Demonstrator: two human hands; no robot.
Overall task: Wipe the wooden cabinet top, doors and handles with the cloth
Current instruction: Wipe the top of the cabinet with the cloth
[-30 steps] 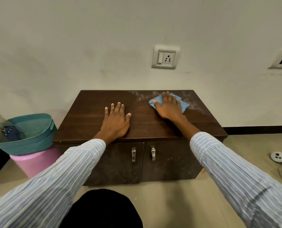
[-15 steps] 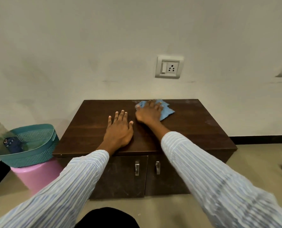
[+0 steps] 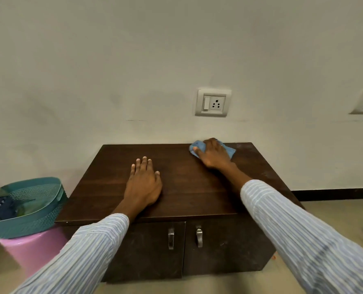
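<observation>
Lower frame: both striped sleeves [image 3: 81,251] run off the bottom edge, the right one blurred. Two cabinet doors [image 3: 150,251] sit centre-low, each with a metal handle [image 3: 171,238] beside the middle seam; the second handle [image 3: 199,237] stands just right of it. Left hand [image 3: 143,183] lies flat, fingers spread, gripping nothing, on the cabinet top [image 3: 187,187]. Right hand [image 3: 213,153] presses on the blue cloth [image 3: 229,151] at the top's far right edge by the wall; the hand hides most of the cloth, long axis roughly left-right. Left edge: teal basket [image 3: 28,217] on a pink stool [image 3: 28,253], contents unclear.
</observation>
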